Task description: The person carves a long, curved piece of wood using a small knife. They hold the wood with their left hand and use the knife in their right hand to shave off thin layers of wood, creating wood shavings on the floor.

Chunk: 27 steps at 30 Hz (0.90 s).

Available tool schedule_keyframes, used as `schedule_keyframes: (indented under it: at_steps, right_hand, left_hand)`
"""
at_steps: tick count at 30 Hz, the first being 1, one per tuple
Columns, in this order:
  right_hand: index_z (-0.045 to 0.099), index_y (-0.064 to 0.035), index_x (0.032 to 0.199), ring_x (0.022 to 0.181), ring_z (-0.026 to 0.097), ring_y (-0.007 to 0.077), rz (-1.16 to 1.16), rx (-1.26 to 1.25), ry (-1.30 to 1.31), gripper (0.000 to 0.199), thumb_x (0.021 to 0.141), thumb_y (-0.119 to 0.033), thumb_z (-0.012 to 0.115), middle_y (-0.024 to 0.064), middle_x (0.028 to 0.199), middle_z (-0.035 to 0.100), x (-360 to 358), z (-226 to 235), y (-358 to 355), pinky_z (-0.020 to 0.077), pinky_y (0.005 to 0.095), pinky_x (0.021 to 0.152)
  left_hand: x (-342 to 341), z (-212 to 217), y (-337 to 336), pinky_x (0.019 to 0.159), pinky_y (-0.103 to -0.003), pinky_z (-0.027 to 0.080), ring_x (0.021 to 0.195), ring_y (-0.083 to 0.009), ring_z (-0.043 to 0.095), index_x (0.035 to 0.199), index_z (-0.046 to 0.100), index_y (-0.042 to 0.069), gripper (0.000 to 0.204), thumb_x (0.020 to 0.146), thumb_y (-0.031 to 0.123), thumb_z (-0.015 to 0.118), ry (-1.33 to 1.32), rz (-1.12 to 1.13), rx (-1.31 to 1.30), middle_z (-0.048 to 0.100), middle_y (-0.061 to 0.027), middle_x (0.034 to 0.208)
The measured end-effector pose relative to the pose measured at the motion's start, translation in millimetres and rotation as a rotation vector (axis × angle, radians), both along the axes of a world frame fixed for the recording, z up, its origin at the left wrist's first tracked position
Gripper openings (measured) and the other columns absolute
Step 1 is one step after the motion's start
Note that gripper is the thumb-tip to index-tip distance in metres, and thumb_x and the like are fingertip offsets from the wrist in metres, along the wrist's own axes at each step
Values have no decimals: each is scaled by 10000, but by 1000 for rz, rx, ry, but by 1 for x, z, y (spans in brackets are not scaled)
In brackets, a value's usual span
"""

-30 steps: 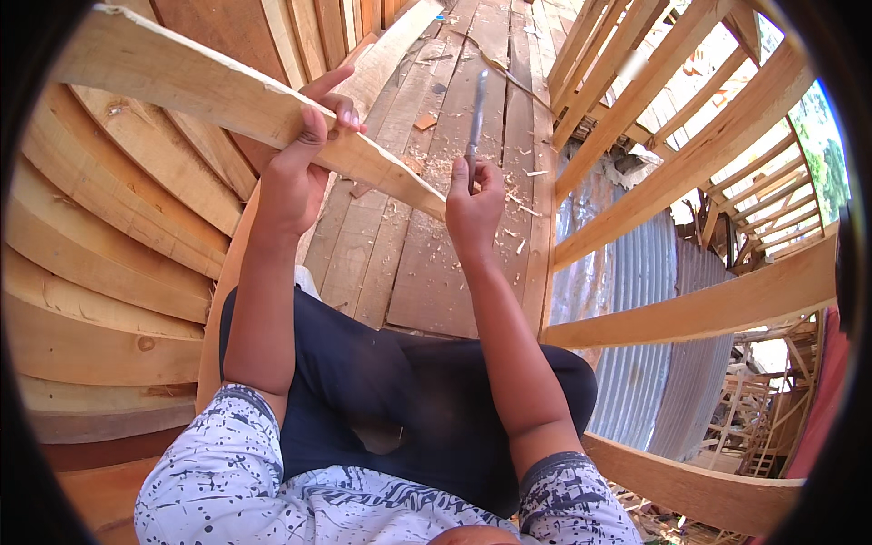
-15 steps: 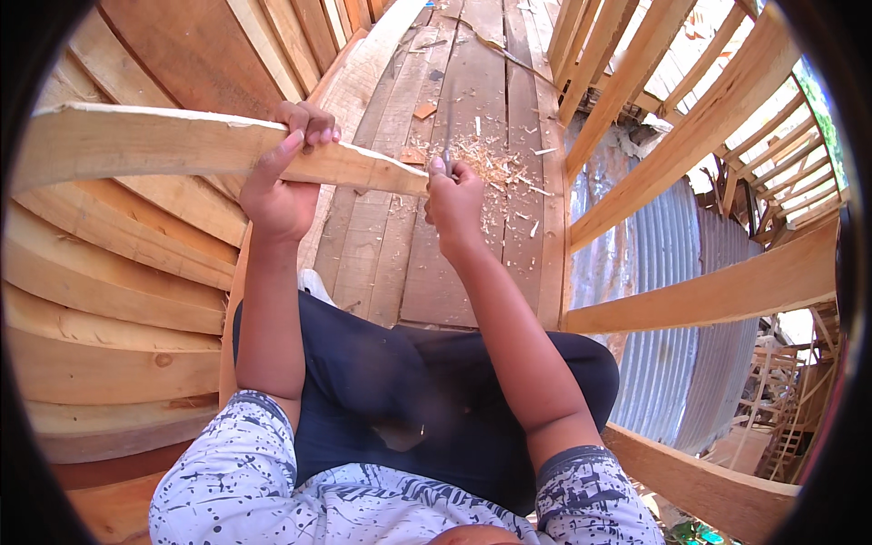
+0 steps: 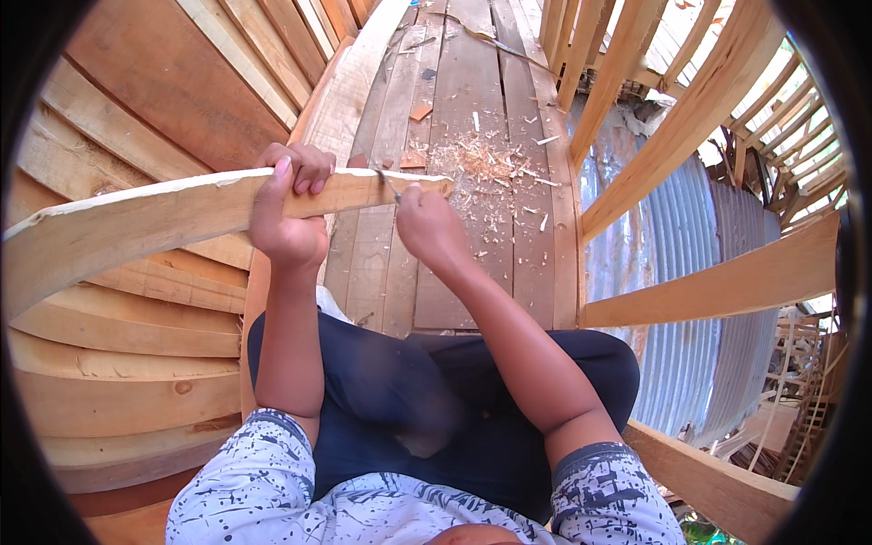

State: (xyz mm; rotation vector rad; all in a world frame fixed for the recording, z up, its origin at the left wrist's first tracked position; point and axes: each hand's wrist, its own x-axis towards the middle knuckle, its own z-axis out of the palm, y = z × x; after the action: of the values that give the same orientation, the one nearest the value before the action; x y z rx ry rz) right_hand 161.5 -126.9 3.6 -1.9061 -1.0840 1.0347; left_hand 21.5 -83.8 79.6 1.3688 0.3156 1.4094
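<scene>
A long pale plank [image 3: 154,218] with a rough, whittled upper edge runs across in front of me from the left. My left hand [image 3: 292,202] is closed around it a little short of its right end, thumb on the near side. My right hand [image 3: 431,223] makes a fist around a knife whose handle is hidden in my fingers. The knife's thin dark blade [image 3: 387,183] lies across the plank, between my left hand and the plank's tip.
Curled wood shavings [image 3: 481,159] are heaped on the board floor [image 3: 463,291] beyond my hands. Stacked boards [image 3: 127,354] form the left side. Wooden posts [image 3: 690,118] stand along the right, with corrugated metal sheets [image 3: 677,272] beyond them. My crossed legs [image 3: 381,381] are below.
My right hand has moved left and the knife blade now crosses the plank, away from its tip. The plank's left part has dropped lower in view.
</scene>
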Motion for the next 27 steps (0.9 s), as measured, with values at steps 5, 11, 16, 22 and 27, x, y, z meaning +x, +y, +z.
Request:
schedule_keyframes:
  at_steps: [5,11,16,22,27]
  right_hand:
    - [671,116,905,959,622,525,-76,146,86,574,974,-322,305,369,950,646,8,-37,12,458,537,925]
    - [668,114,891,961,624,520,-6,127,86,594,988,-341,299,362,950,648,-6,5,2,461,542,917]
    - [679,81,907,964,640,488,-84,105,68,581,988,-350,298,340,960,659,17,-43,15,471,540,903]
    - [684,71,927,960,654,459,59,69,32,557,985,-336,308,326,947,668,-5,8,-1,487,519,906]
    - [679,96,885,946,632,507,-123,11,22,545,955,-319,333,388,939,624,12,-60,5,475,526,898]
  left_hand:
    - [18,5,-11,735,-332,347,664,-144,326,727,341,100,220,884,184,470,-62,23,3,339,-22,666]
    - [6,1,-4,726,-330,340,656,-142,323,729,344,98,216,885,182,467,-68,27,-1,348,-28,666]
    - [22,-2,-11,716,-330,334,656,-142,326,734,341,102,218,886,190,469,-39,-15,46,341,-24,662]
    - [1,14,-21,721,-330,332,658,-137,330,734,344,113,231,896,207,478,-86,13,-59,332,-17,661]
    - [12,18,-19,731,-337,345,650,-133,339,736,359,119,245,907,229,497,-55,28,-54,332,-12,663]
